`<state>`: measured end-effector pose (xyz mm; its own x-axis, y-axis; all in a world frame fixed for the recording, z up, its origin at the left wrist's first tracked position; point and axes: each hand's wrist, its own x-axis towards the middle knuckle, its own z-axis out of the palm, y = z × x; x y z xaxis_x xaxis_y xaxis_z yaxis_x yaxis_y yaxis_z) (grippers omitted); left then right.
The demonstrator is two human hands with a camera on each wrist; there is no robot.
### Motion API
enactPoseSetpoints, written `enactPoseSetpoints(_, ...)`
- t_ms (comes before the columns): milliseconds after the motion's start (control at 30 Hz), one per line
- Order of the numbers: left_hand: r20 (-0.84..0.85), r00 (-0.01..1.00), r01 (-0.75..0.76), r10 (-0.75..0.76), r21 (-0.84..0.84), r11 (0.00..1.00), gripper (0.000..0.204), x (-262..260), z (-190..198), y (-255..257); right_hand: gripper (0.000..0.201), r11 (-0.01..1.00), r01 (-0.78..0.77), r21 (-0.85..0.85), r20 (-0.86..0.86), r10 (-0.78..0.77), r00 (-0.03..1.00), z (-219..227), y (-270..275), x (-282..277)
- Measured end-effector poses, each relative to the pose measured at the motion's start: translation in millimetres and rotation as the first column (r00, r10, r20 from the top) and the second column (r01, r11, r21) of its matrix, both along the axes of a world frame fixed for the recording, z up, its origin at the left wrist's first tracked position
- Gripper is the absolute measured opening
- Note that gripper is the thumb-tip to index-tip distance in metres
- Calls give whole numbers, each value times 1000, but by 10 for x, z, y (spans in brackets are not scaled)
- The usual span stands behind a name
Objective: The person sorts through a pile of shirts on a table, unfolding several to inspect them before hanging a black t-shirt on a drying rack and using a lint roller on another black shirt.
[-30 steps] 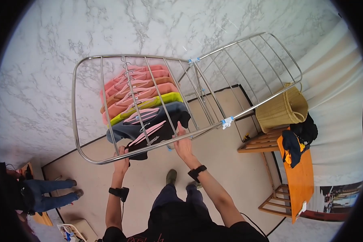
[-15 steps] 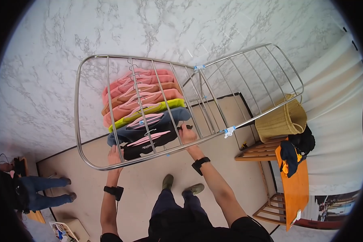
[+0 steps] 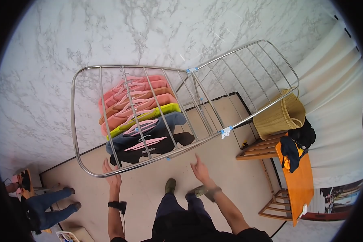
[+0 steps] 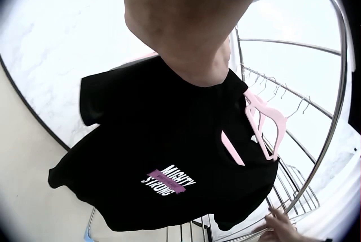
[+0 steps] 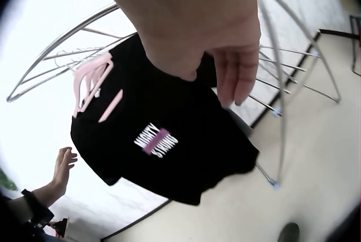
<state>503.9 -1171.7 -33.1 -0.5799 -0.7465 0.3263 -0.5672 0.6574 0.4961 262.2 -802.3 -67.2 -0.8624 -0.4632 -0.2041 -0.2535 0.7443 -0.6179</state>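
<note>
A black T-shirt with white "MIGHTY STRONG" lettering hangs on a pink hanger at the front of a row of clothes. The row hangs from a bar of a metal drying rack. My left hand is beside the rack's front left corner, fingers extended and nothing in them. Lower than the rack's front rail, my right hand is apart from the shirt with its index finger stretched out. In the right wrist view the shirt's print faces me and its sleeves hang loose.
Behind the black shirt hang a grey-blue garment, a yellow-green one and several pink ones. At right, a woven basket and dark clothes rest on wooden furniture. Another person's legs show at left.
Both hands have let go of the black shirt's sides and drawn back toward my body, the right one farther. The shirt now hangs freely from its hanger.
</note>
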Motion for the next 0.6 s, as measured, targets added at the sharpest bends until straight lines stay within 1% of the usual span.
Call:
enactPoseSetpoints(33,12,999,-45,44,75,996,64,175,-174,68,53,994,-37,106,117,25,993,-263,415,250)
enactPoseSetpoints(67,116,988,-114,102,100,988,62,393,-534,131,46,987,-68,148,188,40,981,-646,953,569)
enactPoseSetpoints(100,165,983,-116,84,196,974,60,615,-785,262,43,995,-86,44,264,71,962,-777,1524,927)
enactPoseSetpoints(133,28,996,-90,87,432,897,61,796,-998,491,38,960,80,267,428,-193,883,-1017,2111,1431)
enactPoseSetpoints(167,197,980,-113,9,525,844,64,1106,-1316,659,33,918,70,390,288,-194,938,-1275,2818,2028)
enactPoseSetpoints(200,475,857,-91,-200,521,849,67,1476,-1821,748,29,699,-310,645,426,8,905,-1662,3532,2617)
enactPoseSetpoints(233,703,419,-72,-574,656,751,65,1426,-1775,844,27,703,-56,709,510,-457,729,-1075,3760,3003)
enactPoseSetpoints(267,693,327,-49,-643,691,721,59,1601,-1951,1020,25,544,293,786,402,-810,427,-553,3921,3359)
enactPoseSetpoints(300,657,315,-50,-684,732,680,54,1539,-1908,1231,24,423,381,822,336,-901,276,-564,4272,3882)
enactPoseSetpoints(333,627,283,-41,-726,764,644,49,1433,-1858,1399,24,385,401,831,354,-923,152,-255,4381,4151)
enactPoseSetpoints(367,599,245,-15,-762,789,615,44,1281,-1820,1520,24,256,528,810,339,-939,-64,119,4366,4344)
enactPoseSetpoints(400,576,209,14,-790,806,591,40,1102,-1828,1640,22,228,521,823,348,-926,-144,185,4356,4519)
enactPoseSetpoints(433,558,176,44,-811,818,573,36,939,-1810,1731,24,168,562,810,335,-919,-207,233,4320,4679)
enactPoseSetpoints(500,540,126,101,-832,828,552,30,545,-1758,1870,26,130,654,746,396,-875,-279,221,4129,4843)
enactPoseSetpoints(567,543,103,151,-833,820,553,29,120,-1729,1961,27,150,728,669,549,-760,-348,36,3870,4811)
enactPoseSetpoints(600,547,100,175,-831,812,556,31,-110,-1696,2024,28,209,769,604,636,-708,-307,-82,3771,4693)
